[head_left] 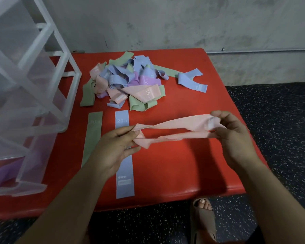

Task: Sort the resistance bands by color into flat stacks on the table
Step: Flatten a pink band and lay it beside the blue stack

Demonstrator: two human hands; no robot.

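Note:
A pink resistance band [174, 128] is stretched and twisted in the air between my hands, above the red table [183, 164]. My left hand [114, 147] pinches its left end and my right hand [236, 136] grips its right end. A green band [92, 136] lies flat near the table's left side. Beside it a blue band [124, 166] lies flat, partly under my left hand. A tangled pile of pink, blue, green and purple bands [128, 81] sits at the back of the table, with one loose blue band [192, 81] to its right.
A clear plastic drawer unit [25, 103] stands on the table's left part, with something purple in its lowest drawer. A grey wall runs behind the table. Dark speckled floor lies to the right, and a foot in a sandal [203, 219] shows below the front edge.

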